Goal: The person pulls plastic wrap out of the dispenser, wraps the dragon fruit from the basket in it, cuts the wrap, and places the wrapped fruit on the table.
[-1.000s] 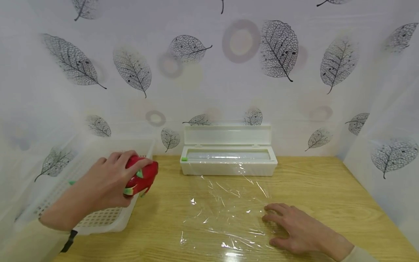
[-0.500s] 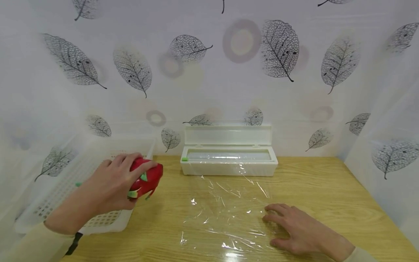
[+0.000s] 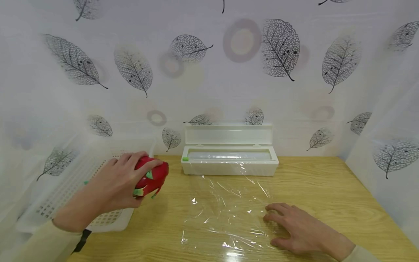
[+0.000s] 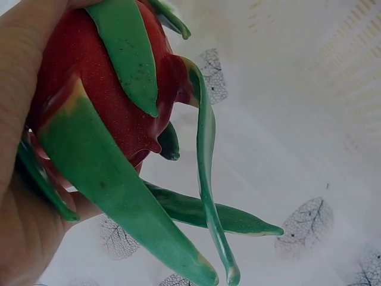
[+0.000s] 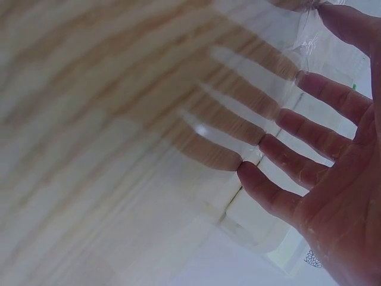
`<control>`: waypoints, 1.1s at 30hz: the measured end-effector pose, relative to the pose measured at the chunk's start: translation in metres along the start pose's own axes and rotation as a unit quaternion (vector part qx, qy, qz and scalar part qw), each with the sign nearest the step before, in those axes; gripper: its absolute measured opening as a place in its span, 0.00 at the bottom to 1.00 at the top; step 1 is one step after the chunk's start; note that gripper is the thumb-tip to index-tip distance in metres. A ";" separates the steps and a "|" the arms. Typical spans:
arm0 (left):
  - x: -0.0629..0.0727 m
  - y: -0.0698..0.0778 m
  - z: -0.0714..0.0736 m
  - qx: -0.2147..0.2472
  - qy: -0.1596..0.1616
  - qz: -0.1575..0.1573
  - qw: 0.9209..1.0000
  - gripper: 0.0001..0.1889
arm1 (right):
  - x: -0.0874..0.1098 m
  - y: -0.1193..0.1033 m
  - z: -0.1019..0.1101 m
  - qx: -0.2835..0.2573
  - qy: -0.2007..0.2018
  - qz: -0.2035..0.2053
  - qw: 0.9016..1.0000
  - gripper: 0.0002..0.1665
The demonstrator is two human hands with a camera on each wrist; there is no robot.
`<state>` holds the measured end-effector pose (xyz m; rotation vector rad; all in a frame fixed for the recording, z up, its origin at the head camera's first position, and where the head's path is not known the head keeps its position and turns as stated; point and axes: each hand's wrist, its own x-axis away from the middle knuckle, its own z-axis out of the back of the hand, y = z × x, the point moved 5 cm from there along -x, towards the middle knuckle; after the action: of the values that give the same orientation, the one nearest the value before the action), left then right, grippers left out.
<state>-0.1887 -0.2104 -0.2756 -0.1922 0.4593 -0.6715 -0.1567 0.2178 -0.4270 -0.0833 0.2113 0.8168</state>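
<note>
A red dragon fruit (image 3: 155,178) with green scales is gripped in my left hand (image 3: 114,185), held up near the right side of the white basket. In the left wrist view the fruit (image 4: 113,77) fills the upper left, its long green scales (image 4: 113,173) hanging free. My right hand (image 3: 299,229) rests its spread fingertips at the right edge of a sheet of cling film (image 3: 226,214) laid over the table. The right wrist view shows those fingers (image 5: 321,134) extended, tips down on the film. The film runs out from a white cling film dispenser (image 3: 229,168) with its lid raised.
The white perforated basket (image 3: 111,222) stands on the left, partly hidden behind my left forearm. Bits of green show inside it. A leaf-printed white curtain (image 3: 212,91) closes off the back and sides of the wooden table (image 3: 327,182).
My left hand has moved to the right with the dragon fruit, shifting it farther over the table beside the basket. The right hand and the film have stayed put.
</note>
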 end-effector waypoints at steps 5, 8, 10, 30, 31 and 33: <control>-0.005 0.003 0.001 0.003 0.004 -0.005 1.000 0.52 | -0.002 0.001 0.000 0.003 0.004 0.002 1.000 0.28; -0.007 0.005 0.002 0.005 0.011 -0.007 1.000 0.51 | -0.003 0.002 0.001 0.002 0.001 0.002 1.000 0.28; -0.009 0.007 0.002 0.005 0.018 -0.009 1.000 0.51 | -0.004 0.002 0.002 0.000 0.000 0.002 1.000 0.28; -0.012 0.026 0.002 0.023 0.020 -0.006 1.000 0.55 | -0.001 0.000 0.001 -0.004 -0.002 -0.007 1.000 0.29; -0.012 0.028 0.001 0.026 0.019 -0.006 0.999 0.55 | 0.000 0.000 0.001 -0.003 -0.001 -0.009 1.000 0.29; -0.012 0.031 0.001 0.028 0.021 -0.007 0.999 0.56 | 0.002 -0.001 0.001 0.002 0.007 -0.009 1.000 0.29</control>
<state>-0.1798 -0.1788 -0.2803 -0.1278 0.4793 -0.7030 -0.1541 0.2185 -0.4268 -0.0873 0.2256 0.7990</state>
